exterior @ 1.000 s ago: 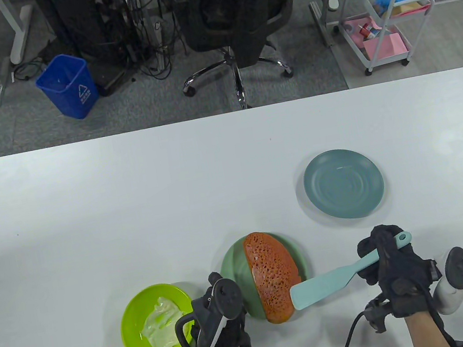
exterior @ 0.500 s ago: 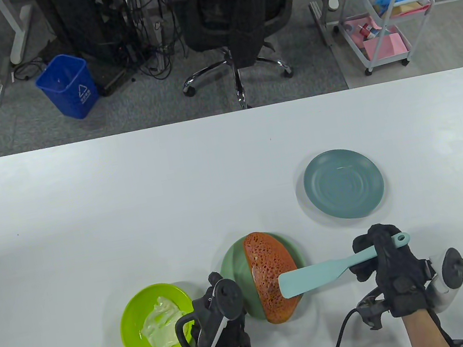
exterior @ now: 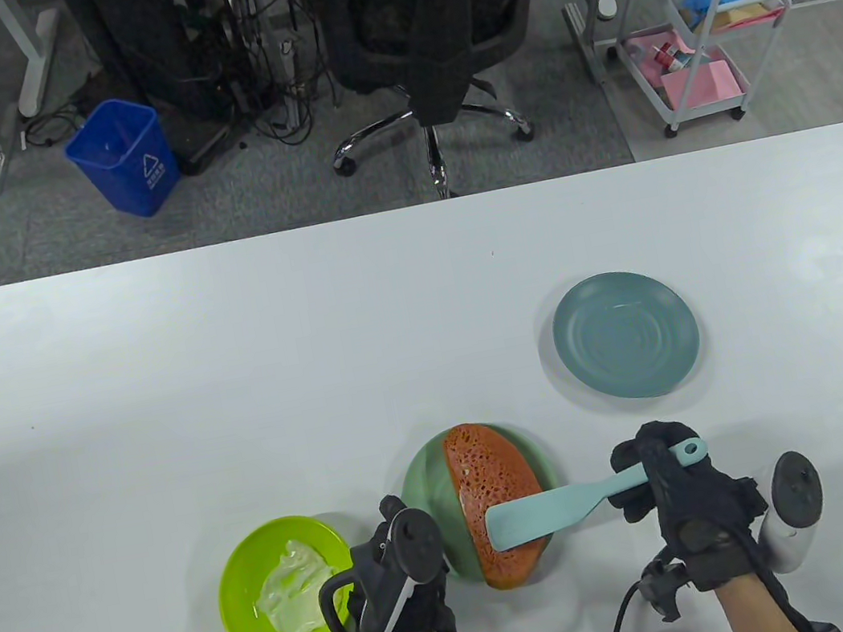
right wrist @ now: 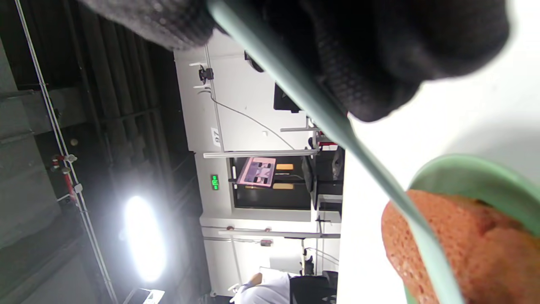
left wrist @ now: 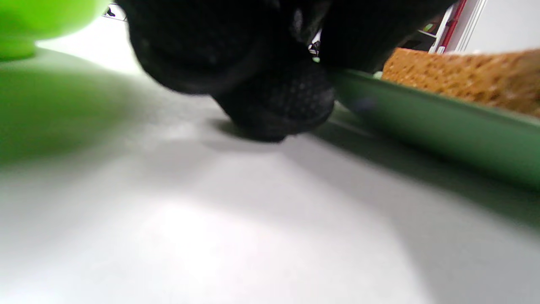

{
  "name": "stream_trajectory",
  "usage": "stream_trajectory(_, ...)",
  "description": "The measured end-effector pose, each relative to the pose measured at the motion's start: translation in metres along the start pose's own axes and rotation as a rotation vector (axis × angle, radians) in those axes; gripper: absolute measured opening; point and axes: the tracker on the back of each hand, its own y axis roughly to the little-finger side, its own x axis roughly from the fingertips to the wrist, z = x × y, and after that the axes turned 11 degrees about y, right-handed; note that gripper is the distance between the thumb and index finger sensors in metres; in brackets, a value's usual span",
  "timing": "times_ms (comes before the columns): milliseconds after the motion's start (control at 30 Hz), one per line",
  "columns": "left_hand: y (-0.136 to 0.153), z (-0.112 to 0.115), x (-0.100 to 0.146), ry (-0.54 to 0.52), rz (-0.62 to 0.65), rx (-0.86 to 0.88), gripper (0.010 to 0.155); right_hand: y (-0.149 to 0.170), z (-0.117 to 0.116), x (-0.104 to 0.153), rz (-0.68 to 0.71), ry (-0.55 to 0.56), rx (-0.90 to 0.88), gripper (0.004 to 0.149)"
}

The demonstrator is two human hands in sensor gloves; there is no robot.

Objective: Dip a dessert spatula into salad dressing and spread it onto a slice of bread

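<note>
The dessert spatula lies blade-first over the bread slice on its green plate, right hand fingers clamped round its handle; left hand rests beside the plate, finger state unclear.

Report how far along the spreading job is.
Done: the right hand grips the dessert spatula; a pale smear already shows on the bread slice's left edge. In hand: the blade is over the bread. Left: dip into the dressing in the lime bowl and spread. The left hand sits between bowl and green plate.

Both hands are wearing black sensor gloves, left hand, right hand. Black-and-grey trackers are riding their backs. Black cables are trailing off.
</note>
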Motion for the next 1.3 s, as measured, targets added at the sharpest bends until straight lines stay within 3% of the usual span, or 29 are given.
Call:
stream_trajectory(400,0.000,0.001,0.000,-0.002,0.001,0.001,0.059,-0.011,0.028,-0.001,0.070,0.189,0.019,0.040)
stream_trajectory(767,0.001,0.001,0.000,-0.005,0.005,-0.012,0.059,-0.012,0.028,0.001,0.098,0.208,-0.017,0.040)
stream_trajectory(1100,0.001,0.000,0.000,-0.006,0.010,-0.019,0.058,0.004,-0.006,0.000,0.065,0.012,-0.146,0.046)
stream_trajectory(1300,0.000,0.001,0.000,-0.006,0.011,-0.024,0.058,0.013,-0.021,0.003,0.030,-0.021,-0.135,0.049)
